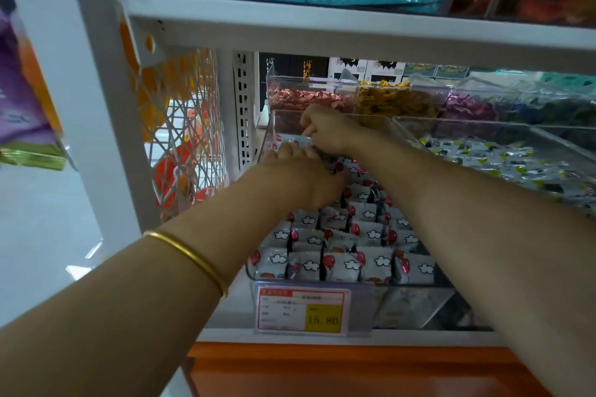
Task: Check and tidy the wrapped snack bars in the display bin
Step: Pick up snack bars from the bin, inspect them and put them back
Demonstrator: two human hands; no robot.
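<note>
A clear plastic display bin [270, 126] on the shelf holds rows of white wrapped snack bars [342, 263] printed with clouds and red balloons. Both my hands reach deep into the bin's far end. My left hand [300, 171] lies over the bars there, fingers pointing away, touching one white bar [298, 141] at the back. My right hand [325, 129] is just behind it, fingers curled and pinching the same bar's edge. The bars under my hands are hidden.
A price tag [301, 311] reading 15.80 hangs on the bin's front. A second clear bin [503, 155] of white-and-green wrapped snacks stands to the right. Bins of pink [300, 97] and yellow [396, 100] sweets stand behind. A shelf board [354, 29] runs close overhead.
</note>
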